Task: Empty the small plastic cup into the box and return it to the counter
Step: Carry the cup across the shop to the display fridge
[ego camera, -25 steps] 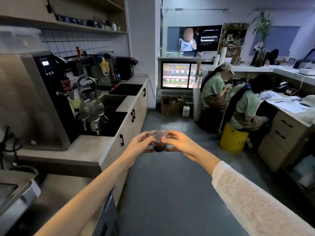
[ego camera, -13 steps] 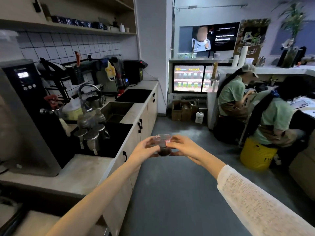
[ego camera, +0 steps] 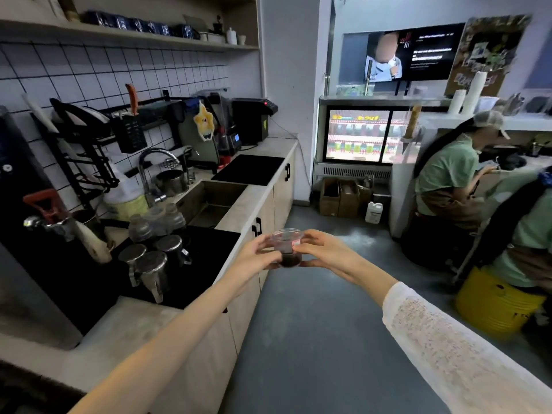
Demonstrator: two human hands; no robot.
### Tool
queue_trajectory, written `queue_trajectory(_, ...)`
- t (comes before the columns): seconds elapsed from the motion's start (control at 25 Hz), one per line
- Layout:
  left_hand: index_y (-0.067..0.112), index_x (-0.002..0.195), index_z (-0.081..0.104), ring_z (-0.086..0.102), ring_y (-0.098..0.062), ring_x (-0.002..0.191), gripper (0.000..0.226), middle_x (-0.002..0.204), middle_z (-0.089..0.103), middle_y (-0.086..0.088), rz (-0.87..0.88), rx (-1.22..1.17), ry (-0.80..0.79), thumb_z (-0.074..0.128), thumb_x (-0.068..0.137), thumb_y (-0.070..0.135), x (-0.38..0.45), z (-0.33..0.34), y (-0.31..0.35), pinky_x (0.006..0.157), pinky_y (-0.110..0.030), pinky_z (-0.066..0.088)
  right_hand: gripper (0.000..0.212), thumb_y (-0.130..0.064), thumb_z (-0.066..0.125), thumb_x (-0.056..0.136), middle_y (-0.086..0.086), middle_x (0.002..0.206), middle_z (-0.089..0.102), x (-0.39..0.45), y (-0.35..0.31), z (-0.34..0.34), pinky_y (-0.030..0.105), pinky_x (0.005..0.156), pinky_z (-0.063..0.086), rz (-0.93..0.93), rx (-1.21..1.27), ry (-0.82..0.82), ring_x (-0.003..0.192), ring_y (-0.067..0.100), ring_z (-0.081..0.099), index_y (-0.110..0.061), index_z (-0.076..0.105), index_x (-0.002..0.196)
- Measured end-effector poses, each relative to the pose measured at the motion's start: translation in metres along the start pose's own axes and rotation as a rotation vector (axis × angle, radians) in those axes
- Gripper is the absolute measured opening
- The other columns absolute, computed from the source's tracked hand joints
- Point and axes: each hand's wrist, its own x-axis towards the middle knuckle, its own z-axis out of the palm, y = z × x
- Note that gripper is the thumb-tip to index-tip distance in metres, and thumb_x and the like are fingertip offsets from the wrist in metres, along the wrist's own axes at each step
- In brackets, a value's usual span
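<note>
A small clear plastic cup (ego camera: pixel 287 248) with dark liquid at its bottom is held upright in front of me, over the grey floor beside the counter (ego camera: pixel 239 215). My left hand (ego camera: pixel 256 254) grips its left side and my right hand (ego camera: pixel 324 253) grips its right side. Open cardboard boxes (ego camera: pixel 329 197) stand on the floor far ahead, under the lit display fridge. The pale counter runs along my left.
A sink (ego camera: pixel 210 201) and tap sit in the counter, with metal pitchers (ego camera: pixel 152 265) on a black mat nearer me. Two people (ego camera: pixel 448 186) sit at the right by a yellow stool (ego camera: pixel 495 303). A white jug (ego camera: pixel 374 213) stands beside the boxes.
I have moved forward along the counter with the cup held in both hands. The sink, boxes and seated people are closer now.
</note>
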Motion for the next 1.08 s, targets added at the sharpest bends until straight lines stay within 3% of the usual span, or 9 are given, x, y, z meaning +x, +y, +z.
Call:
queue_trajectory(0.32, 0.013, 0.134, 0.059, 0.067, -0.023, 0.116, 0.05, 0.129, 0.067, -0.006, -0.008, 0.006, -0.052, 0.064, 0.086, 0.002, 0.158, -0.015, -0.003, 0.099, -0.043, 0.056, 0.039, -0.018, 0.068, 0.087, 0.011, 0.123, 0.065, 0.13, -0.005, -0.052, 0.038, 0.091, 0.058, 0.001, 0.013, 0.041, 0.114, 0.02, 0.064, -0.008, 0.057, 0.123)
queue_trajectory(0.52, 0.016, 0.132, 0.06, 0.066, -0.021, 0.115, 0.051, 0.128, 0.068, -0.003, 0.02, 0.027, -0.115, 0.067, 0.083, 0.006, 0.26, -0.028, 0.002, 0.096, -0.04, 0.058, 0.041, -0.018, 0.068, 0.087, 0.01, 0.124, 0.065, 0.212, -0.016, -0.084, 0.04, 0.091, 0.057, 0.0, 0.015, 0.1, 0.114, 0.021, 0.064, -0.008, 0.057, 0.125)
queue_trajectory(0.8, 0.017, 0.13, 0.06, 0.067, -0.012, 0.108, 0.049, 0.122, 0.069, 0.002, 0.09, 0.058, -0.209, 0.068, 0.083, 0.005, 0.371, -0.033, 0.013, 0.071, -0.014, 0.057, 0.042, -0.01, 0.066, 0.088, 0.016, 0.13, 0.06, 0.297, -0.025, -0.121, 0.048, 0.096, 0.053, 0.005, 0.05, 0.203, 0.119, 0.028, 0.061, -0.003, 0.055, 0.128)
queue_trajectory(0.92, 0.015, 0.129, 0.06, 0.067, -0.012, 0.107, 0.049, 0.122, 0.069, 0.0, 0.094, 0.052, -0.238, 0.068, 0.083, 0.003, 0.413, -0.032, 0.011, 0.074, -0.016, 0.058, 0.041, -0.008, 0.065, 0.088, 0.018, 0.131, 0.059, 0.329, -0.024, -0.138, 0.049, 0.096, 0.053, 0.01, 0.062, 0.223, 0.121, 0.03, 0.059, -0.001, 0.054, 0.128)
queue_trajectory(1.08, 0.024, 0.125, 0.06, 0.065, -0.016, 0.115, 0.048, 0.125, 0.069, -0.001, 0.079, 0.064, -0.267, 0.074, 0.081, 0.01, 0.474, -0.025, 0.005, 0.094, -0.033, 0.057, 0.041, -0.006, 0.063, 0.089, 0.02, 0.132, 0.057, 0.381, -0.02, -0.167, 0.048, 0.095, 0.053, 0.039, 0.051, 0.232, 0.122, 0.032, 0.058, 0.0, 0.053, 0.129)
